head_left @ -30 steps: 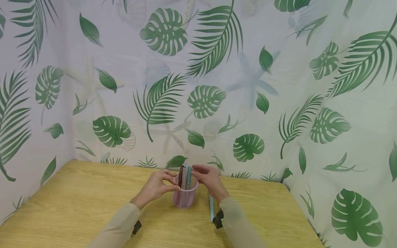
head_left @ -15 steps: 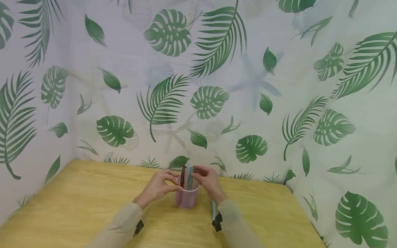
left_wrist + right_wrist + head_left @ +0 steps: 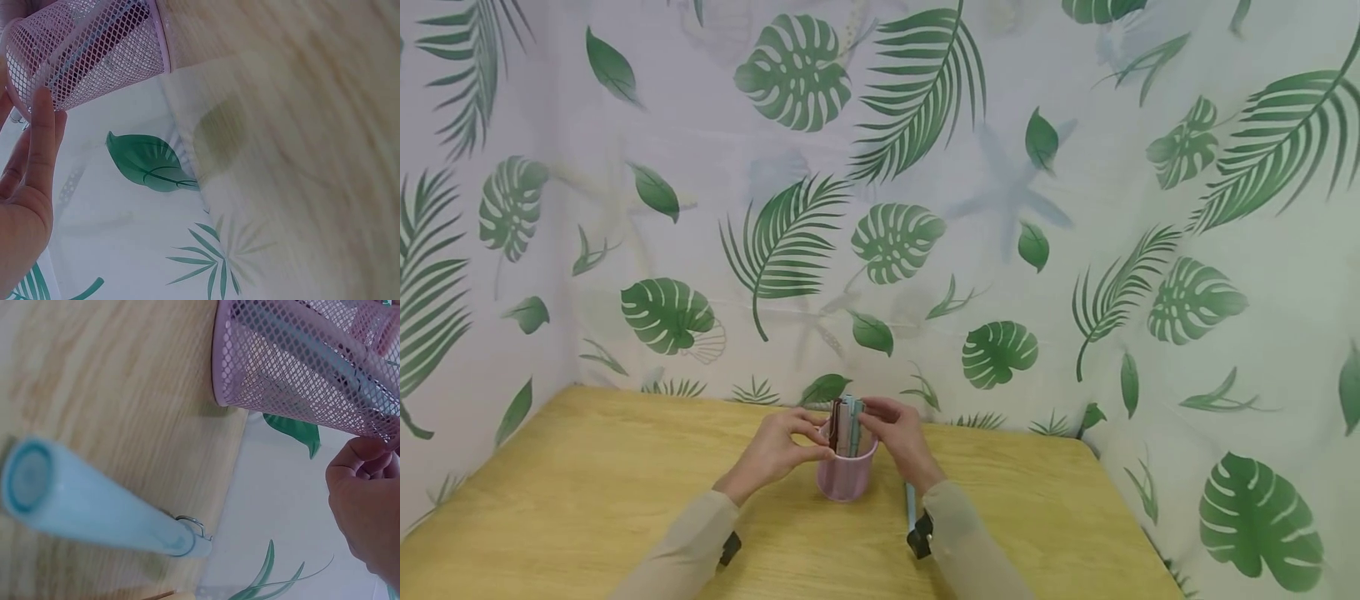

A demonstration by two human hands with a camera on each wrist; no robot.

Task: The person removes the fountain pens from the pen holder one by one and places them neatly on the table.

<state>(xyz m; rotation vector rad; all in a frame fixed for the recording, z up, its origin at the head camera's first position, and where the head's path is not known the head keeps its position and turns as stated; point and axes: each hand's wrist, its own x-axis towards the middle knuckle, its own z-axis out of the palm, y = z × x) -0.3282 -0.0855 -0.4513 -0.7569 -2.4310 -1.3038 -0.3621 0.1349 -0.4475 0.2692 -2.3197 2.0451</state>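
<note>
A pink mesh pen holder [image 3: 844, 479] stands on the wooden table with several pens in it. Among them are a dark brown pen [image 3: 834, 427], a pale pen [image 3: 845, 429] and a light blue pen [image 3: 855, 429]. My left hand [image 3: 772, 450] holds the holder's rim from the left, thumb in front; in the left wrist view its fingers [image 3: 42, 137] lie along the mesh. My right hand [image 3: 906, 437] is at the rim's right side, thumb and fingertips pinching the top of the light blue pen. Another light blue pen [image 3: 106, 500] lies on the table by the right wrist.
The wooden table [image 3: 625, 483] meets a leaf-printed cloth wall [image 3: 910, 333] close behind the holder. Similar cloth rises at the left and right sides. A dark wrist device [image 3: 919, 537] sits at the right cuff, overlapping the loose pen.
My right thumb and fingers have shifted slightly left, from beside the light blue pen onto its top. My left hand and the pen holder keep their place. The head view sways slightly.
</note>
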